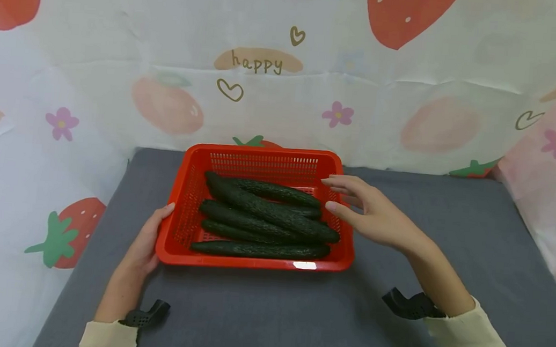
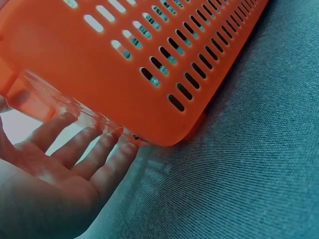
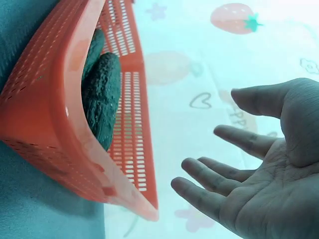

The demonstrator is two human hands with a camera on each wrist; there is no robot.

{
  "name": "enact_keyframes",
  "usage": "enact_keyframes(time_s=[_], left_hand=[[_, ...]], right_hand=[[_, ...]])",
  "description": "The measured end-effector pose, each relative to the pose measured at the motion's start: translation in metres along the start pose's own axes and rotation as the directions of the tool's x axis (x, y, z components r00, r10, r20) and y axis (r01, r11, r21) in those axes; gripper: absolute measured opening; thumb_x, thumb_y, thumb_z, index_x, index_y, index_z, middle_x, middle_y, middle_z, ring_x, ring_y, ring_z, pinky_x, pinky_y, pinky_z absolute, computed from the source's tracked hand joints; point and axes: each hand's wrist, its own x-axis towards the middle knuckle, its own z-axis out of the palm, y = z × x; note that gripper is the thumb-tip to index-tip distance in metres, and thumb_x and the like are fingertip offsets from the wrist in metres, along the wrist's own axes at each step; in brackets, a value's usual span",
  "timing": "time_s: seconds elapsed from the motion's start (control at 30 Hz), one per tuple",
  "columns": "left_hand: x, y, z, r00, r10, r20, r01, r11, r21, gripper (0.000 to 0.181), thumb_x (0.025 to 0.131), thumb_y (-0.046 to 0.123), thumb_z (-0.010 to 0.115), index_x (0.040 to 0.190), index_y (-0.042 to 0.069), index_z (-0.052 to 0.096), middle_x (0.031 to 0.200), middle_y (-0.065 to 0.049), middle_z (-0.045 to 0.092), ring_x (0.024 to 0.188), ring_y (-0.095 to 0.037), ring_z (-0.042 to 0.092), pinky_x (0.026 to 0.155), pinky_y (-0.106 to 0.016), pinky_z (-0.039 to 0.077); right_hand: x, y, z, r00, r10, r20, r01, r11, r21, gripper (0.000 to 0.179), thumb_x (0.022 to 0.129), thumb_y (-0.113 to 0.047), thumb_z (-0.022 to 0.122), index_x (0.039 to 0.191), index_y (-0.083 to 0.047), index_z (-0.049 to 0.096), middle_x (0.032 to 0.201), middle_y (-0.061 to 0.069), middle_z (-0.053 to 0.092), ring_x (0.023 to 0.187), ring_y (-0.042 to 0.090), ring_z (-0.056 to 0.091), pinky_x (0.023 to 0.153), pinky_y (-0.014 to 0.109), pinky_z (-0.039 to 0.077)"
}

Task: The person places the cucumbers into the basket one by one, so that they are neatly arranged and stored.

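Note:
A red plastic basket (image 1: 233, 262) with slotted walls sits on the grey cloth, holding several dark green cucumbers (image 1: 270, 212) piled lengthwise. At its left end, my left hand (image 1: 144, 242) grips the rim, thumb on top. The left wrist view shows the fingers (image 2: 102, 152) of that hand reaching against the basket's outer side. My right hand (image 1: 377, 212) is raised by the right end, fingers spread and holding nothing. From the right wrist, a gap shows between that hand and the basket wall (image 3: 35, 109).
Grey cloth (image 1: 268, 318) covers the table. A white curtain (image 1: 272, 114) printed with fruit and hearts hangs behind it and along the left side, with a pink-toned part (image 1: 554, 176) at right. Black wrist mounts (image 1: 411, 305) sit at both sleeves.

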Motion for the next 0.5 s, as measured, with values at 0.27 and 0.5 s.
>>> enact_keyframes(time_s=[0.27,0.5], left_hand=[[0.006,-0.001,0.002,1.0,-0.026,-0.012,0.026,1.0,0.016,0.036,0.113,0.048,0.036,0.136,0.025,0.052,0.119,0.015,0.069,0.103,0.0,0.067,0.088,-0.02,0.058],[0.008,0.001,-0.001,0.999,-0.029,0.024,0.029,0.999,-0.013,0.036,0.114,0.045,0.036,0.139,0.024,0.05,0.121,0.013,0.069,0.105,-0.002,0.068,0.089,-0.022,0.059]], right_hand=[[-0.016,0.014,-0.006,0.999,0.008,-0.042,-0.006,0.999,0.051,0.056,0.108,-0.029,0.062,0.159,-0.015,0.043,0.168,0.008,0.04,0.152,0.042,0.045,0.118,0.061,0.046],[-0.025,0.023,-0.013,0.996,0.021,-0.081,-0.014,0.996,0.085,0.057,0.109,-0.03,0.06,0.161,-0.019,0.04,0.167,0.007,0.042,0.152,0.038,0.046,0.113,0.053,0.05]])
